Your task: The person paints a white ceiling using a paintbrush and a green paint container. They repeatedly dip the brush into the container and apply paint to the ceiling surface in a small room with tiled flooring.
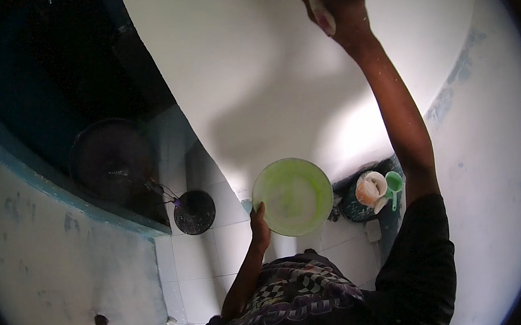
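Observation:
My left hand (258,220) grips the rim of a round green plate (293,195) smeared with pale paste, held level in front of my chest. My right arm stretches up high, and my right hand (336,1) is closed around a flat tool with a light handle (321,12), pressed against the white wall (250,57) near the top of the view. The tool's working end runs out of the picture.
On the tiled floor (219,254) below stand a dark round fan base (194,212), a standing fan head (111,159), a dark basin holding a white bucket (369,188) and a green cup (393,182). A blue-trimmed wall (49,245) lies to the left, another pale wall (492,159) to the right.

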Demonstrator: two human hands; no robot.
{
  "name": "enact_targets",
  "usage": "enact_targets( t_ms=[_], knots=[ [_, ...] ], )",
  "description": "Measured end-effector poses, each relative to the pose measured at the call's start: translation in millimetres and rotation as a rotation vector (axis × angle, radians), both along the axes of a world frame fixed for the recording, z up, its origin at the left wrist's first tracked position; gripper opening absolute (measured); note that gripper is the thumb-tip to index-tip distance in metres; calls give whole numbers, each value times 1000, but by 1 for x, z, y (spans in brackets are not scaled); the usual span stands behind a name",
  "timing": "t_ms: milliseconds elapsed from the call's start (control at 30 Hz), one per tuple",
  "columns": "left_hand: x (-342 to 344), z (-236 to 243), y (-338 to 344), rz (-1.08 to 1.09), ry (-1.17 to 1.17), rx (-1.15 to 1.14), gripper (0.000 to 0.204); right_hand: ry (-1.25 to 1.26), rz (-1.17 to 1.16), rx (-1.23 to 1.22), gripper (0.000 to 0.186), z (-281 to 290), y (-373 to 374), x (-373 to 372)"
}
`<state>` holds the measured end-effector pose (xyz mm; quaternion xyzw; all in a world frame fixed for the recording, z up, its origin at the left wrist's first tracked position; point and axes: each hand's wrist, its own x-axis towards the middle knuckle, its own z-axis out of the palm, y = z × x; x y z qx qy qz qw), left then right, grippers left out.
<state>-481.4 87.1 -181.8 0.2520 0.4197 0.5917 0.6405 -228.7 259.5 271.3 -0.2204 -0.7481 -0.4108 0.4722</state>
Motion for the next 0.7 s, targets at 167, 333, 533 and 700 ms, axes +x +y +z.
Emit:
enact_targets(
  t_ms=[167,333,533,700],
  knots=[
    [21,-11,10,47,42,16,51,-370,-163,42,32,-132,12,-28],
    [46,-15,17,7,-7,22,52,-825,28,-948,26,-193,0,-38],
    [59,-10,9,82,40,8,52,-122,320,-334,22,-24,20,9],
    [68,-13,11,113,30,-35,51,-5,214,99,19,28,18,22]
  ],
)
